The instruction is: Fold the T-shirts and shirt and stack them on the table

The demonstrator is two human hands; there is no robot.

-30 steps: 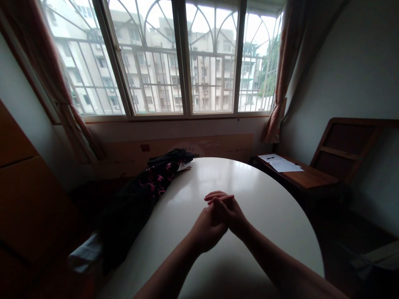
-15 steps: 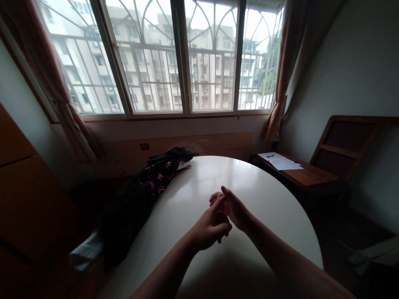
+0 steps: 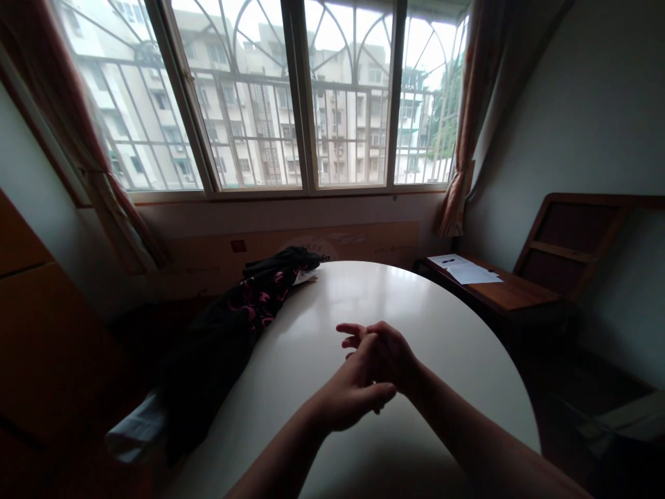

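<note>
The left hand (image 3: 346, 398) is reached in from eight o'clock and the right hand (image 3: 399, 353) from four o'clock, and both are brought together over the desk (image 3: 441, 326). The tighter fold of a second ago is now replaced by a seemingly looser contact. The right thumb, seen upright half a second ago, is no longer raised, the left thumb (image 3: 379, 395) is stretched toward three o'clock, and one finger (image 3: 350, 327) is pointed toward nine; its owner cannot be told for certain.

The hands are touching, but whether either grip is clamped on the other cannot be told, and no object is seen held in either. By this, only a change in how the hands are set against each other is suggested; the surroundings seem unaffected. The black cloth (image 3: 208, 367) is left along the desk's edge at ten o'clock, the papers (image 3: 470, 270) are kept on the chair (image 3: 524, 298) at two, and the window (image 3: 304, 125) is faced at twelve.
</note>
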